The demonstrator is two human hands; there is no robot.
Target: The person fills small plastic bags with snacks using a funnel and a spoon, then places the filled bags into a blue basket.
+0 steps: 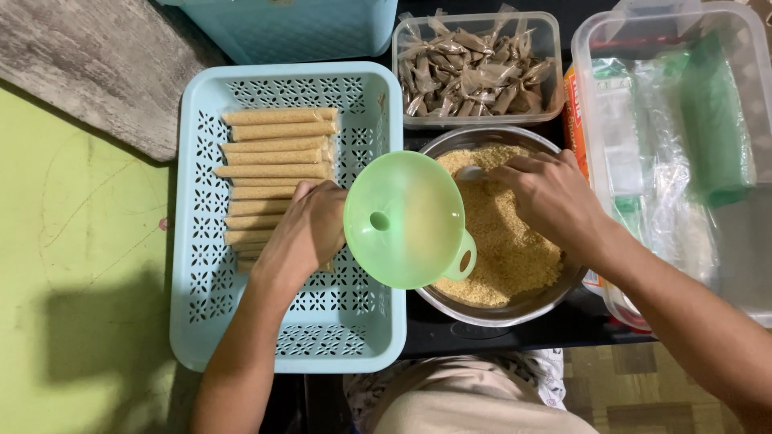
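My left hand (304, 233) holds a light green plastic funnel (406, 219) by its neck, tilted so its wide mouth faces up at the camera, over the gap between a blue tray and a metal bowl. My right hand (551, 201) grips a white spoon (471, 172) dipped into the tan grainy mix (503, 241) that fills the metal bowl (515, 309). Several long thin filled tubes (277, 153) of the same tan mix lie stacked in rows in the light blue perforated tray (241, 337), partly hidden under my left hand.
A clear tub (547, 36) of several twisted brown wrapped pieces stands behind the bowl. On the right, a clear bin (591, 32) holds plastic bags and a green roll (712, 120). Another blue basket (297, 32) sits at the back. Green floor lies to the left.
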